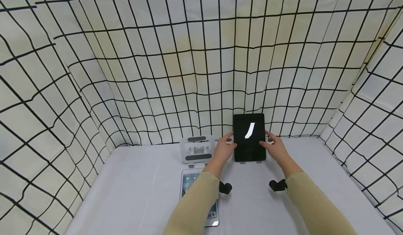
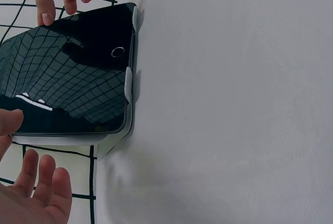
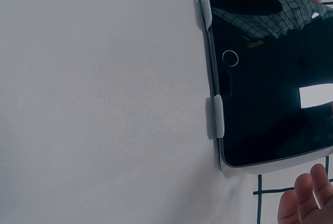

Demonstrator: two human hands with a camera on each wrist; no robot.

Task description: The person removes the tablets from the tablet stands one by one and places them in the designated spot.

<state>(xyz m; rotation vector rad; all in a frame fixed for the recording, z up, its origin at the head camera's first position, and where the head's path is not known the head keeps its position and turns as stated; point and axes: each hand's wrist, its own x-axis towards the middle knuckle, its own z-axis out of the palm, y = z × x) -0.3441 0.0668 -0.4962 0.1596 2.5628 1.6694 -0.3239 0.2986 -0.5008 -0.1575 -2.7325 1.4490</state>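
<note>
A black tablet [image 1: 248,149] with a round home button leans upright on a white stand [image 3: 219,117], its lower edge held by two small lips. My left hand [image 1: 224,149] pinches the tablet's left edge, thumb over the front. At the opposite edge, my right hand [image 1: 277,148] pinches it too, its thumb on the screen side. In the left wrist view the left hand's other fingers [image 2: 46,182] are spread beside the stand. Most of the stand is hidden behind the tablet.
Left of the hands, another white stand [image 1: 185,154] with dark grey pads stands on the white-covered table [image 1: 135,193]. A white tablet [image 1: 185,179] with a lit screen lies before it, partly under my left sleeve. White cloth with a black grid [image 1: 176,63] rises behind.
</note>
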